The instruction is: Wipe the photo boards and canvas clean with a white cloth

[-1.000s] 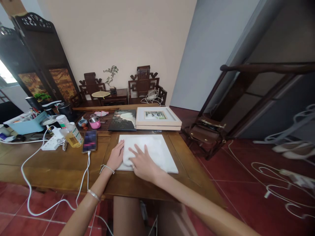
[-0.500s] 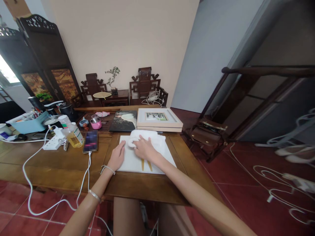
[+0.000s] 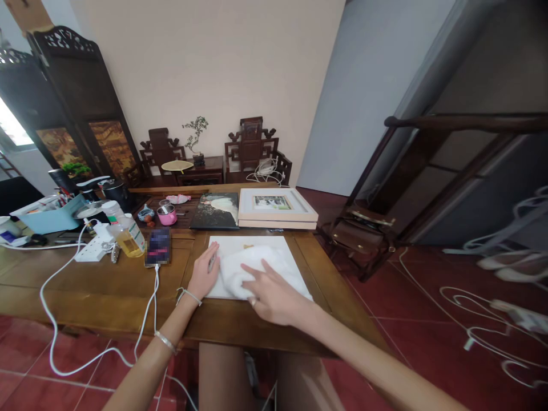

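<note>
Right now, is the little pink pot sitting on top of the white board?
No, the pink pot stands farther back on the table, well left of the white board.

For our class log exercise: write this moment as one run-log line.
left hand: on left edge of panel | right hand: flat on cloth, cloth on panel | panel: flat on table

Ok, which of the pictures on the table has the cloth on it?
The white panel nearest the front edge, under the cloth; the dark picture and stacked frames lie behind, bare.
</note>
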